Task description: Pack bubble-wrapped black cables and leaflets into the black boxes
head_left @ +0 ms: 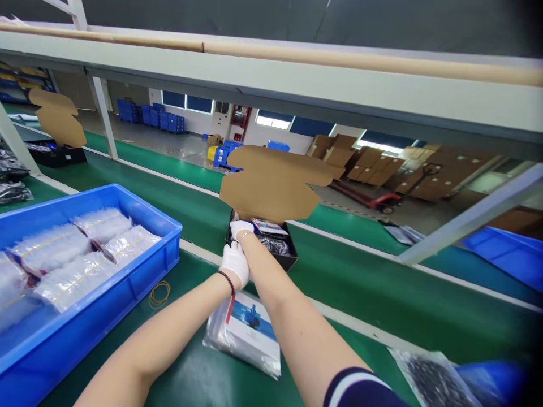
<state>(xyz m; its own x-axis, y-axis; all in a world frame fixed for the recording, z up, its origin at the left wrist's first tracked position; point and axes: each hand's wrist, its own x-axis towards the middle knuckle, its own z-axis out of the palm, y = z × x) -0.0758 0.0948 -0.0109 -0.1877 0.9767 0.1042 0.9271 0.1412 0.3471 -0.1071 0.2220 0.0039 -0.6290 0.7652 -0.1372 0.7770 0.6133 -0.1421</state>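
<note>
On left, blue plastic bin (106, 311) of clear-bagged stacks (63, 246). Mid-view, white-gloved left hand (235, 264) beside white-gloved right hand (242, 228), both at left end of open black box (287, 262); cannot tell what either grips. Box on green belt (339, 271): brown cardboard flap (271, 189) upright, dark plastic-wrapped items (275, 245) within.

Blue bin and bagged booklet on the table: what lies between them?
The head view shows yellow rubber bands on the table beside the bin, and the left forearm over that stretch.

white gloves (235, 264) | dark wristband (228, 281) | thin bangle (245, 235) | navy sleeve (365, 394), pale stripe (354, 378)
</note>
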